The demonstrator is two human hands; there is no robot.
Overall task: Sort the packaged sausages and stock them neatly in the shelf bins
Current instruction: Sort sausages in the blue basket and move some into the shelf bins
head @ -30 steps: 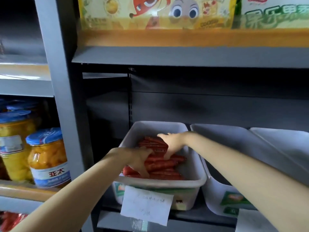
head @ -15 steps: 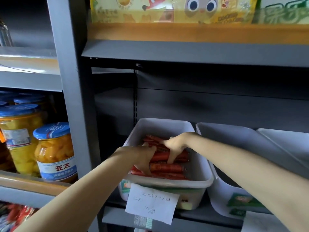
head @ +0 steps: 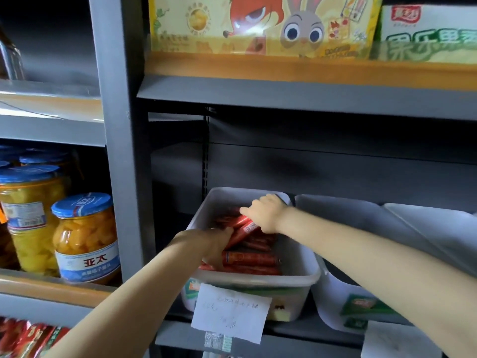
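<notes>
On the grey metal shelving unit (head: 121, 140), middle tier: three pale plastic bins in a row, rectangular, with rolled rims.

Left bin (head: 296, 277): translucent white, smooth-walled; holds a pile of packaged sausages (head: 249, 258), red, glossy, tube-shaped, most lying crosswise in rough layers. A handwritten paper label (head: 231, 312) hangs from its front, the writing too faint to read.

Middle bin (head: 335, 301): same type, tilted forward, green sticker on its front; contents hidden behind the right forearm.

Right bin (head: 436, 220): only rim and part of the wall visible; contents cannot be told.

Tier above: flat yellow cartoon-printed carton (head: 260, 24) behind an orange shelf lip, with a white and green carton (head: 426, 34) beside it.

Bay to the left: glass jars of yellow fruit (head: 85, 239), cylindrical, blue metal lids, white and blue labels, standing upright in a cluster. Below them, red foil packets (head: 28, 337), partly cut off.

Left hand (head: 213, 245): bare forearm reaching up from the lower left into the left bin, fingers closed on the lower end of one sausage (head: 244, 229) that slants up from the pile.

Right hand (head: 265, 213): forearm entering from the right, palm down over the pile, fingers curled on the upper end of the same slanted sausage.
</notes>
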